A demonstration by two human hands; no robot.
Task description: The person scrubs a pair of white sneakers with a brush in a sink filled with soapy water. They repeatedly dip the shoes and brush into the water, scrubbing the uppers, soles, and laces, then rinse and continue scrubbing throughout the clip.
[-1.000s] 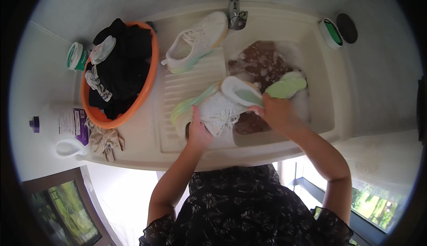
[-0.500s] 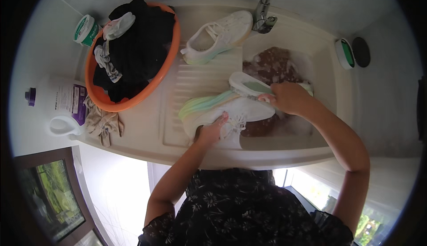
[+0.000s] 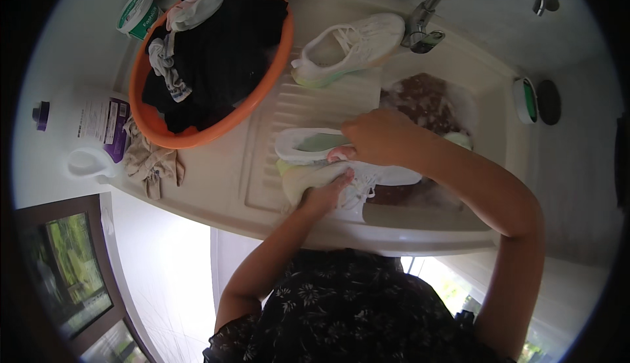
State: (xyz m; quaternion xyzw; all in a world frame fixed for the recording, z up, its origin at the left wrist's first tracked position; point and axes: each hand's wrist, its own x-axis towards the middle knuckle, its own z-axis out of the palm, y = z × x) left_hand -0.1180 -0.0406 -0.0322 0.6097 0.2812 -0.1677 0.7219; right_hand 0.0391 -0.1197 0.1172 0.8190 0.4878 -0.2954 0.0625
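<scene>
A white sneaker [image 3: 315, 175] with a pale yellow-green sole lies tilted on its side across the ribbed drainboard and the sink edge. My left hand [image 3: 326, 197] grips it near the ankle opening, thumb on the upper. Above it, my right hand [image 3: 380, 135] is closed round a white scrub brush [image 3: 289, 144] with a grey-green middle, pressed along the shoe's sole side. The brush's bristles are hidden. Farther back, a second white sneaker [image 3: 357, 43] stands upright near the faucet [image 3: 423, 22].
Brownish, foamy water fills the sink basin [image 3: 500, 120] at the right. An orange tub [image 3: 197, 141] of dark clothes stands left. Around it are a white-green tub [image 3: 139, 15], a purple-labelled jug [image 3: 98, 127] and a beige cloth [image 3: 154, 163]. A green-topped container [image 3: 526, 100] sits right.
My right hand has moved left with the brush, from the shoe's toe side toward its heel. My left hand keeps its hold on the shoe. The whole view has shifted slightly.
</scene>
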